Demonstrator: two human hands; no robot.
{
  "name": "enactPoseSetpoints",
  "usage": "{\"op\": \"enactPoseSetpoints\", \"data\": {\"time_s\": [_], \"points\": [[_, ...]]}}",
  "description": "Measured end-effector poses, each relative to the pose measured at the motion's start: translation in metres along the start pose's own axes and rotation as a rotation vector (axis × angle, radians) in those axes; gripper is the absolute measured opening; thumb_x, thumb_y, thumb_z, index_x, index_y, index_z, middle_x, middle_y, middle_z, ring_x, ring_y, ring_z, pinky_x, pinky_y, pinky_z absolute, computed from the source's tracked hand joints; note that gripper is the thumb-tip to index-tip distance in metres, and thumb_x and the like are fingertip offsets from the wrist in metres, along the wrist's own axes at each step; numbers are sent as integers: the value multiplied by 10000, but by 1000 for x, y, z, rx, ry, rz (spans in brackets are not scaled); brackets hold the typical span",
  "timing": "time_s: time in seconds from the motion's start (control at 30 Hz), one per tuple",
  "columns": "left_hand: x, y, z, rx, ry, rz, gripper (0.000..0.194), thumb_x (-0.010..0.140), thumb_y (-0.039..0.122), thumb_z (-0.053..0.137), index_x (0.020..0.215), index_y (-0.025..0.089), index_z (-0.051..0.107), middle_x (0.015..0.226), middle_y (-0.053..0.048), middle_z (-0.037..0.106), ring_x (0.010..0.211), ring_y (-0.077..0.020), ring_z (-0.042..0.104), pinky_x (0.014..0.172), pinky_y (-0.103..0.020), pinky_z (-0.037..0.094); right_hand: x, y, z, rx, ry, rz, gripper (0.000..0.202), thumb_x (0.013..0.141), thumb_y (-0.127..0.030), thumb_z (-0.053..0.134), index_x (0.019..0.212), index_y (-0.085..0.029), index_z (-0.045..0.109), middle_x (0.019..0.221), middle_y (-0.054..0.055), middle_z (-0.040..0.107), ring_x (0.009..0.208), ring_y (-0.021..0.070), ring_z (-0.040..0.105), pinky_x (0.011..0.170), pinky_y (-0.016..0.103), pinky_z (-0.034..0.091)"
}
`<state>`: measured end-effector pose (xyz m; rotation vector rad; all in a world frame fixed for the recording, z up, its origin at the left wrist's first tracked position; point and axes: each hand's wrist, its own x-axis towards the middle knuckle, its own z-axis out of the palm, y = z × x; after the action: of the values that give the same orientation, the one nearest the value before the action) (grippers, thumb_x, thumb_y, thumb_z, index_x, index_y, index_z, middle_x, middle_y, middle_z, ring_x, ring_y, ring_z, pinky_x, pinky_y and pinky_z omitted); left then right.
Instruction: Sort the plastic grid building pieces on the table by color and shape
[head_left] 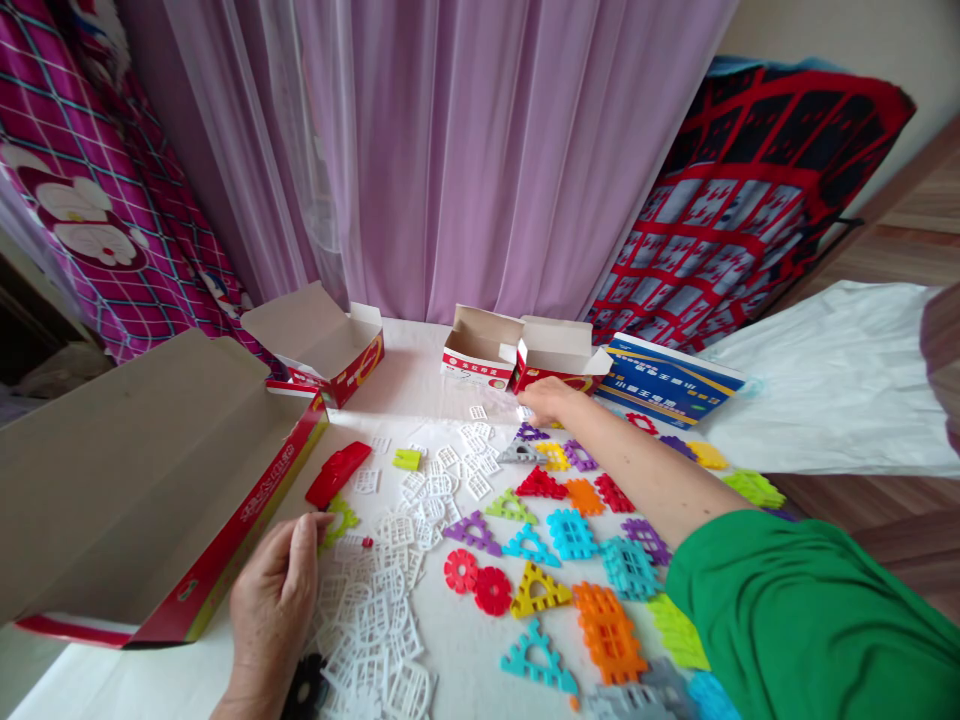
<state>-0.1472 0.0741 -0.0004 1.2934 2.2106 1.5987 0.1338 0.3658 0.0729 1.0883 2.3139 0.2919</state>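
Observation:
My left hand [279,590] rests at the left of the table, its fingers bent together at a lime green toothed piece [341,520]; whether it grips that piece is unclear. My right hand [551,400] reaches to the far side, in front of a small open red box [566,360], with a small white piece [524,412] at its fingertips. Between the hands lies a spread of white window-shaped pieces [390,585]. Colored toothed pieces, such as an orange panel [609,635], a purple triangle [472,533] and a red round piece [493,591], lie under and beside my right forearm.
A large open box [150,500] stands at the left. Behind it is another open box [330,350]. A small open box [480,345] and a blue box [667,380] stand along the back. A red piece [337,474] lies near the large box. Purple curtains [465,150] hang behind.

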Motion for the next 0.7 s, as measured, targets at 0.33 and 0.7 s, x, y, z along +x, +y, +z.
{"op": "enactPoseSetpoints", "data": {"time_s": [0.33,0.7], "points": [[1,1,-1,7,-8,11,368,832,488,507,705,207,709,726,-28,711,607,-150,635,631,-232,532,-3,2,-3,37,20,53,401,751,-330,686,1126,-188,688,1140,144,699,1055,294,644,832,352,496],[0,-1,-1,-26,-10,19,349,837,470,514,718,209,712,743,-26,717,625,-153,639,638,-234,528,-4,-65,-26,166,60,-26,350,787,-417,605,1030,-202,734,1090,129,720,1012,279,654,782,320,481]]}}
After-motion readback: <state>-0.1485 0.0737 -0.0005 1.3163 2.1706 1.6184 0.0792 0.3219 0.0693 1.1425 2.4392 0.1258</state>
